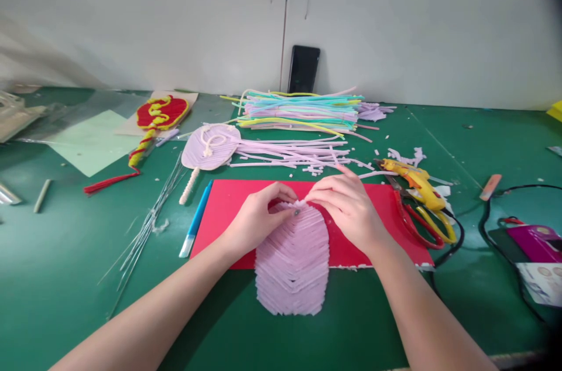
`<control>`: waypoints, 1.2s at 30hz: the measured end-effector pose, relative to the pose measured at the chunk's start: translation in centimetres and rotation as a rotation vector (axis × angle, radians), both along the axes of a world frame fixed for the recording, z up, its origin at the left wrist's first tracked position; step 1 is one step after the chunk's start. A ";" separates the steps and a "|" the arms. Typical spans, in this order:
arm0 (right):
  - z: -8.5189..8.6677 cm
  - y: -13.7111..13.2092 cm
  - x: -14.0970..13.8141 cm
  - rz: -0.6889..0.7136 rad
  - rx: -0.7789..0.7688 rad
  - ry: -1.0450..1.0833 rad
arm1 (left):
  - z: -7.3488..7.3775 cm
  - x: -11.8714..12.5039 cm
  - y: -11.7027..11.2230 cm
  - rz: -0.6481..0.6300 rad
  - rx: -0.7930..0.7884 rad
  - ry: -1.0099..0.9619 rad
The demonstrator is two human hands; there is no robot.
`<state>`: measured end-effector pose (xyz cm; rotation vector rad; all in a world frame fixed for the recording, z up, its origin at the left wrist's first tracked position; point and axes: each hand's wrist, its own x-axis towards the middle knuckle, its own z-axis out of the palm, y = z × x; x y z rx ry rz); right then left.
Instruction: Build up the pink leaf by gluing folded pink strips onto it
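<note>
A lilac fan-shaped piece (293,265) built of chevron rows of fuzzy strips lies on a red mat (228,213) in front of me. My left hand (259,219) rests on its top left with the fingers curled and pinching the top strip. From the other side my right hand (346,207) pinches the same top edge, fingertips meeting the left hand's at the middle. Both hands press on the piece's upper end.
Loose lilac strips (294,154) and a pile of pastel pipe cleaners (302,110) lie behind the mat. A finished lilac fan (211,148) and a red-yellow fan (160,113) sit at the back left. Yellow glue gun (415,181), red scissors (417,224), blue knife (195,219), wires (149,219), phone (304,69).
</note>
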<state>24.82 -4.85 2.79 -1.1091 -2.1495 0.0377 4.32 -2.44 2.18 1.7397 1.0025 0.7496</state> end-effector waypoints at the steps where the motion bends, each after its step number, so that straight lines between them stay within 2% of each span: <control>1: 0.2 -0.2 -0.1 -0.046 0.047 0.020 | 0.0 0.0 0.0 -0.005 -0.013 -0.009; 4: 0.7 -0.7 -0.1 -0.240 0.221 0.106 | -0.2 -0.1 0.0 -0.028 -0.061 -0.038; 6: 0.9 -0.8 0.0 -0.276 0.267 0.109 | -0.3 -0.1 0.1 -0.047 -0.093 -0.056; 11: 0.9 -0.4 0.3 -0.054 0.092 -0.040 | -0.5 0.0 0.1 -0.049 -0.143 -0.089; 14: 1.0 -0.3 0.2 0.002 0.006 -0.106 | -0.5 0.0 0.1 -0.044 -0.147 -0.093; 21: 0.9 -0.4 -0.3 -0.017 -0.055 -0.159 | -0.5 0.1 0.1 -0.022 -0.156 -0.117; 36: 0.6 -0.3 -0.3 -0.029 -0.072 -0.152 | -0.5 0.3 0.1 0.027 -0.141 -0.099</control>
